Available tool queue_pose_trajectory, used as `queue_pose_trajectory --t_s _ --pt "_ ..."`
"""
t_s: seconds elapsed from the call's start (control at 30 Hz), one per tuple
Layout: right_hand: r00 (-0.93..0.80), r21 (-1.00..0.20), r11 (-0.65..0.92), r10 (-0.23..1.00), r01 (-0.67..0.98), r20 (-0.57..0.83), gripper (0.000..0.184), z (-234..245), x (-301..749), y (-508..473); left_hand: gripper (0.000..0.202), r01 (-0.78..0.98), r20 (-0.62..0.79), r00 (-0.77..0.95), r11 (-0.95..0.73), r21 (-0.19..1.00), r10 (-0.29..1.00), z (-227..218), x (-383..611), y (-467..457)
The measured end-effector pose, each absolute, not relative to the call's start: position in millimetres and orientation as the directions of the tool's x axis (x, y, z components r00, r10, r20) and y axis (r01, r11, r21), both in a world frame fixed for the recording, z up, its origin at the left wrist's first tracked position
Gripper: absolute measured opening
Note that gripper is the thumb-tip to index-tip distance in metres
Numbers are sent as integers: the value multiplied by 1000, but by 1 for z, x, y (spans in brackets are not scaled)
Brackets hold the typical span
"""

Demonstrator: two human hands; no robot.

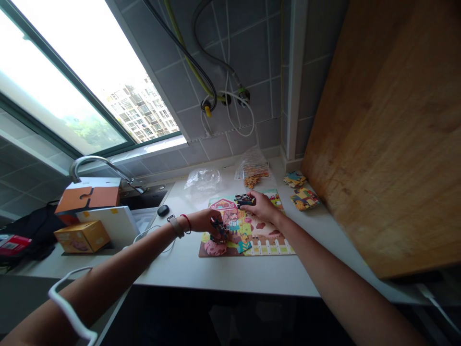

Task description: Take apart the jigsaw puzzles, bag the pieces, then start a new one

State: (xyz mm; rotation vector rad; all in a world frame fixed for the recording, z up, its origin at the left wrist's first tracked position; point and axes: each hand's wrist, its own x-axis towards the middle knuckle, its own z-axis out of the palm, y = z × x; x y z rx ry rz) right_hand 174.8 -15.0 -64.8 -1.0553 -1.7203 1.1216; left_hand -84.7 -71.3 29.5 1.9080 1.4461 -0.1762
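Note:
A farm-scene jigsaw puzzle lies on the white counter, with a pink barn, cows and a white fence. Over its left part, my left hand is closed on several dark puzzle pieces. Near the top middle of the picture, my right hand grips a dark puzzle piece between thumb and fingers; whether it is one piece or a small stack I cannot tell. A teal puzzle piece sits tilted near the lower edge. My hands hide parts of the picture.
Behind the puzzle are a crumpled clear plastic bag and a bag of puzzle pieces. Piles of puzzle pieces lie right, beside a wooden board. Left are a black case, an orange box and a faucet.

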Motion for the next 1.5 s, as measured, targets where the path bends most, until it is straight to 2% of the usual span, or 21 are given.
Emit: queue_pose_trajectory --t_s 0.07,0.2,0.3,0.37,0.47,0.57,0.63,1.0,1.1,1.23,1.37,1.5 --pt "-324 -946 246 931 212 170 38 -66 175 -15 48 857 -512 364 -65 511 778 31 -83 -73" --pt "-327 -950 233 932 207 157 40 -67 175 -14 51 705 -513 470 44 708 718 32 -68 -81" --pt "-329 -944 260 926 205 184 39 -67 175 -14 55 618 -461 551 31 785 695 28 -49 -89" --pt "-329 -940 276 923 201 201 39 -67 176 -14 58 639 -439 520 7 769 733 24 -35 -93" --pt "-326 -936 285 922 207 209 39 -67 176 -14 60 768 -416 436 -88 635 798 20 -22 -96" --pt "-321 -937 275 926 215 198 39 -68 175 -12 46 865 -461 400 -161 475 792 21 -18 -96" --pt "-320 -936 275 927 222 196 39 -69 174 -11 40 894 -492 382 -178 411 783 22 -17 -96" --pt "-334 -935 277 922 223 193 38 -65 175 -14 47 942 -483 301 -176 287 822 30 -7 -102" --pt "-329 -934 272 925 234 187 39 -64 175 -15 47 932 -476 320 -181 314 819 30 -8 -101" --pt "-330 -929 277 925 244 189 38 -64 175 -14 49 883 -427 392 -204 422 815 25 -14 -102" --pt "-339 -930 282 921 235 194 35 -63 175 -14 48 799 -293 469 -260 542 833 22 -21 -104" --pt "-336 -922 281 924 266 185 36 -61 176 -17 44 771 -118 472 -345 536 874 25 -26 -101"
